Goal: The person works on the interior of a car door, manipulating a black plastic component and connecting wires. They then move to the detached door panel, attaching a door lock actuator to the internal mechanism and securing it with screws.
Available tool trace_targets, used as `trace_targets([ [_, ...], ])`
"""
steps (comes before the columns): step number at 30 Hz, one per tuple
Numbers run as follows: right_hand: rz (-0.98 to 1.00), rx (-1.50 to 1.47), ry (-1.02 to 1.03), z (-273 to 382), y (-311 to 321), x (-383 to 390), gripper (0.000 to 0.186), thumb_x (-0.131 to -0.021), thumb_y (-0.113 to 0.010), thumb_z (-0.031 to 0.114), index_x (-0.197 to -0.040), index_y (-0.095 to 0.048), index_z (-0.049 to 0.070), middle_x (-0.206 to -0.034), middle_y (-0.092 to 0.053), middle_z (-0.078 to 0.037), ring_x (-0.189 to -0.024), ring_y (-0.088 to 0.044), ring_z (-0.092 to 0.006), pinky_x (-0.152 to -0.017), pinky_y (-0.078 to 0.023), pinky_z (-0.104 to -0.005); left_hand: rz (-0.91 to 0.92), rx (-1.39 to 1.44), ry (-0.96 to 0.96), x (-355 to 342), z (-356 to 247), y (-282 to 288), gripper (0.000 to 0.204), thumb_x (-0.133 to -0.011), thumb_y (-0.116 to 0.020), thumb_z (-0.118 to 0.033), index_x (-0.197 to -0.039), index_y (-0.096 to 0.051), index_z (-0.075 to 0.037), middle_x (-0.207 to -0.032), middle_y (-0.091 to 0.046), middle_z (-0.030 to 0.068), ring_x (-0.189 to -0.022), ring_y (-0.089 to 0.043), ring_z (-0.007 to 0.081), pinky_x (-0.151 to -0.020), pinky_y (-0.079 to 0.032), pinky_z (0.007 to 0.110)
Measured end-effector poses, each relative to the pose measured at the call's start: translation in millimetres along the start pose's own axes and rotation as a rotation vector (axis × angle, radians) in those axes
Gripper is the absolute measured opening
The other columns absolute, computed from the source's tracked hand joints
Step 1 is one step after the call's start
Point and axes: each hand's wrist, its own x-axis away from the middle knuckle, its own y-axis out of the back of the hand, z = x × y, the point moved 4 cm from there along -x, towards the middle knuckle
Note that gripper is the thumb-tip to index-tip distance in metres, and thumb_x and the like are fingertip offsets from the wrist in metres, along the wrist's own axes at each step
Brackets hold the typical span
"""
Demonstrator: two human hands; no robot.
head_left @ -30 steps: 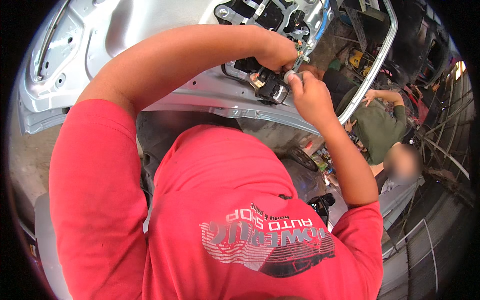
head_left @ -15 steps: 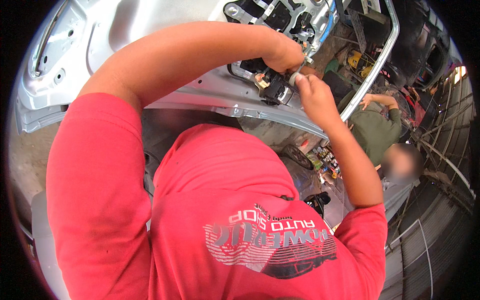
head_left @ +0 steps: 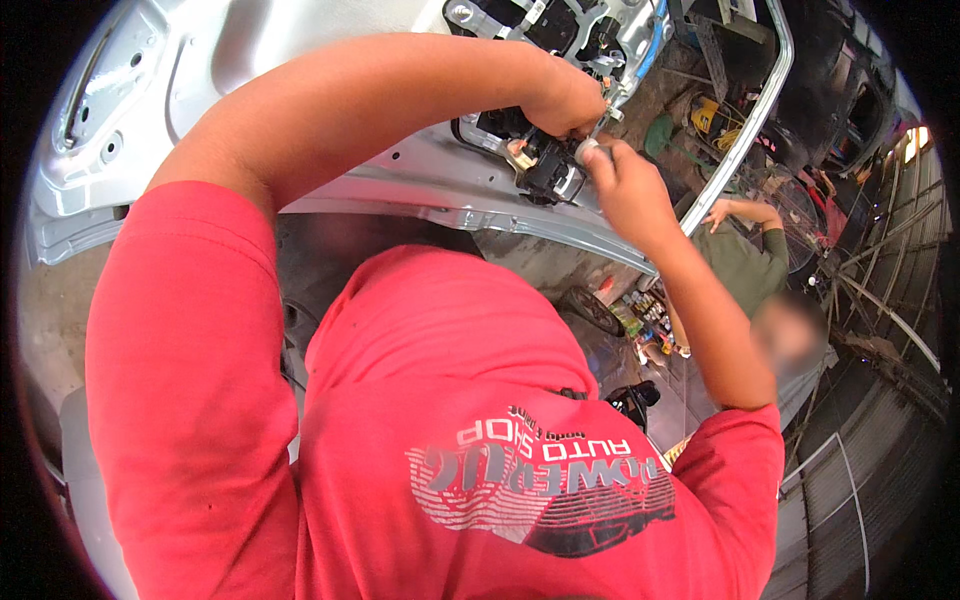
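Note:
Both of my hands meet at the edge of a silver car door, beside its exposed inner mechanism. My left hand reaches over from the left, closed, its fingertips mostly hidden behind the knuckles. A thin metal rod shows just beside it, but whether the fingers hold it is unclear. From the right, my right hand is closed, thumb and fingers pinching a small whitish round piece. Just below the left hand sits the black and metal door latch.
A co-worker in a dark green shirt is close by on the right, beyond the metal window frame. Farther back lie a yellow machine and a green object. A wheel and several small containers are below the door.
My hands keep nearly the same place and grip, with the right hand shifted slightly. The co-worker's hand and head have moved a little down and left in view.

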Motion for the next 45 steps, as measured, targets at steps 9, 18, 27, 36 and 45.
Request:
trace_targets([
  [9,0.298,-0.412,-0.526,-6,2,2,0.044,-0.107,-0.063,0.036,-0.131,-0.065,-0.001,-0.088,-0.072,-0.017,-0.077,-0.067,-0.0418,-0.074,-0.052,-0.0500,-0.003,-0.015,-0.004,0,2,-2,0.015,-0.087,-0.073,-0.016,-0.098,-0.082,-0.011,-0.091,-0.077,0.0194,-0.090,-0.074,0.0429,-0.080,-0.057,0.054],
  [18,-0.128,0.265,0.234,21,7,18,0.042,-0.104,-0.066,0.033,-0.124,-0.065,-0.003,-0.092,-0.074,-0.022,-0.083,-0.069,-0.0416,-0.081,-0.051,-0.0515,-0.072,-0.039,-0.087,-1,0,-3,0.014,-0.086,-0.073,-0.016,-0.096,-0.081,-0.009,-0.089,-0.076,0.0200,-0.088,-0.074,0.0429,-0.078,-0.057,0.054],
  [27,-0.303,0.518,0.514,35,11,25,0.036,-0.103,-0.066,0.033,-0.118,-0.066,-0.001,-0.091,-0.073,-0.022,-0.082,-0.069,-0.0434,-0.084,-0.049,-0.0521,-0.056,-0.051,-0.058,-1,2,-4,0.016,-0.086,-0.074,-0.016,-0.098,-0.081,-0.008,-0.090,-0.076,0.0201,-0.091,-0.074,0.0434,-0.081,-0.057,0.053],
  [36,-0.392,0.543,0.573,42,13,25,0.045,-0.105,-0.061,0.043,-0.109,-0.072,-0.001,-0.081,-0.071,-0.021,-0.079,-0.068,-0.0405,-0.079,-0.050,-0.0518,-0.047,-0.072,-0.061,-3,3,-6,0.016,-0.086,-0.074,-0.016,-0.098,-0.081,-0.008,-0.089,-0.076,0.0200,-0.090,-0.074,0.0427,-0.080,-0.057,0.054],
  [45,-0.116,0.329,0.120,24,5,21,0.040,-0.102,-0.066,0.038,-0.118,-0.070,0.002,-0.098,-0.074,-0.026,-0.095,-0.073,-0.0437,-0.090,-0.051,-0.0561,-0.033,-0.046,-0.013,3,-3,-1,0.015,-0.086,-0.074,-0.015,-0.097,-0.081,-0.008,-0.089,-0.076,0.0207,-0.090,-0.074,0.0423,-0.078,-0.057,0.054],
])
